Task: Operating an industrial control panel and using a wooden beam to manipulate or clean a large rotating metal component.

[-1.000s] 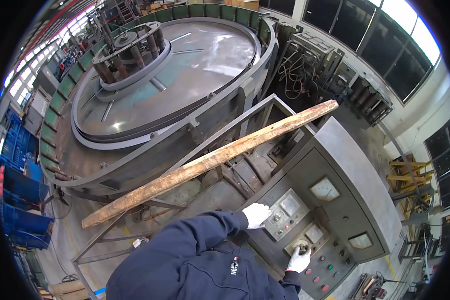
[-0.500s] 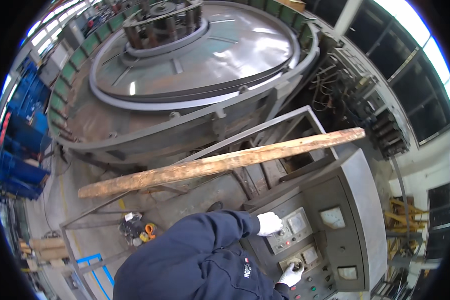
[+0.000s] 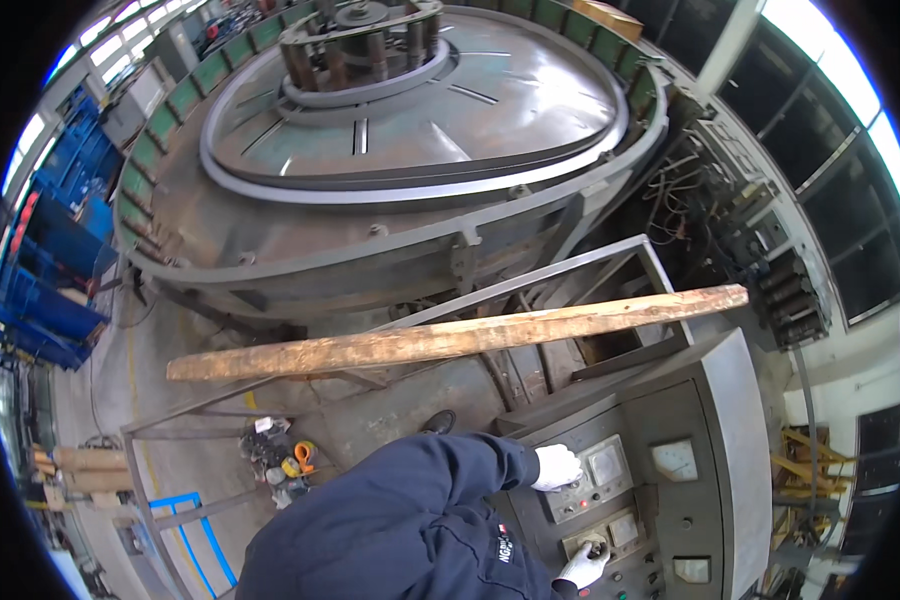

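Observation:
Both my hands wear white gloves and rest on a grey, slanted control console. On the upper meter panel (image 3: 600,505), my left hand (image 3: 557,467) is closed with curled fingers around a small knob, which the glove mostly hides. Lower down and nearer, my right hand (image 3: 583,567) pinches a dark round knob (image 3: 596,549) beside a second small meter (image 3: 624,529). Between the two hands a red lamp (image 3: 583,504) is lit. Larger meters (image 3: 674,460) sit on the console's right part, and several push buttons line its near edge.
A long rough wooden beam (image 3: 450,338) lies across a metal railing (image 3: 530,282) beyond the console. Behind it stands a huge round machine table (image 3: 420,140) inside a ring wall. An orange object (image 3: 304,456) and other clutter lie at the left floor.
My view has shifted, so the scene sits slightly lower and to the right. Slots in the large round table appear slightly further round clockwise. Both hands stay at their knobs.

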Tool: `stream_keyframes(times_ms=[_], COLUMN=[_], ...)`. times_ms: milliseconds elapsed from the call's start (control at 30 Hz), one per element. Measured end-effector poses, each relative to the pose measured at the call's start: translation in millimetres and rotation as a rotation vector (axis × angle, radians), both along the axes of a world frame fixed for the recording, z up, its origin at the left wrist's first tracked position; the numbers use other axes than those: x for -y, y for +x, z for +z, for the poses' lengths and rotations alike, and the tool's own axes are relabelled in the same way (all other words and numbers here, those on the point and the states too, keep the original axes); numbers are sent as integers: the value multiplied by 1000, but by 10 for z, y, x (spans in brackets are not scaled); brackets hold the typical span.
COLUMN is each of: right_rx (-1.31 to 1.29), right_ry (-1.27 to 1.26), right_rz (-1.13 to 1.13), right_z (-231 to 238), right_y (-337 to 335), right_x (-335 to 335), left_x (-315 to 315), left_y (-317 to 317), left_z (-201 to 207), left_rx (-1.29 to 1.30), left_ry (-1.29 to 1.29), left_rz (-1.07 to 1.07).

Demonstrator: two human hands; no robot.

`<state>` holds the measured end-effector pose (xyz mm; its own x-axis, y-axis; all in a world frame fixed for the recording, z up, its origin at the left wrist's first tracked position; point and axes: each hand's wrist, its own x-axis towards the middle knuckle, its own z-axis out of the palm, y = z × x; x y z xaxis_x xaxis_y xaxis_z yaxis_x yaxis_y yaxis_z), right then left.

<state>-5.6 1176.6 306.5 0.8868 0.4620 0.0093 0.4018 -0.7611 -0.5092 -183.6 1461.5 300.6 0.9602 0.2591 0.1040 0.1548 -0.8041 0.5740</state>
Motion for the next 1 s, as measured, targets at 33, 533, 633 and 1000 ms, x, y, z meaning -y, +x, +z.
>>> stream_keyframes(times_ms=[33,533,633,1000], right_rx=[28,-11,-13,-2], right_ry=[-1,17,9,14], right_rz=[21,-92,-102,-115], right_z=[7,-27,85,166], right_y=[-4,-74,-118,-138], right_x=[-4,-33,-75,-118], left_x=[1,13,8,29], left_y=[6,132,140,190], left_z=[-1,-10,112,123], left_rx=[6,-20,-63,-68], left_ry=[-9,14,6,56], left_rz=[8,2,-8,8])
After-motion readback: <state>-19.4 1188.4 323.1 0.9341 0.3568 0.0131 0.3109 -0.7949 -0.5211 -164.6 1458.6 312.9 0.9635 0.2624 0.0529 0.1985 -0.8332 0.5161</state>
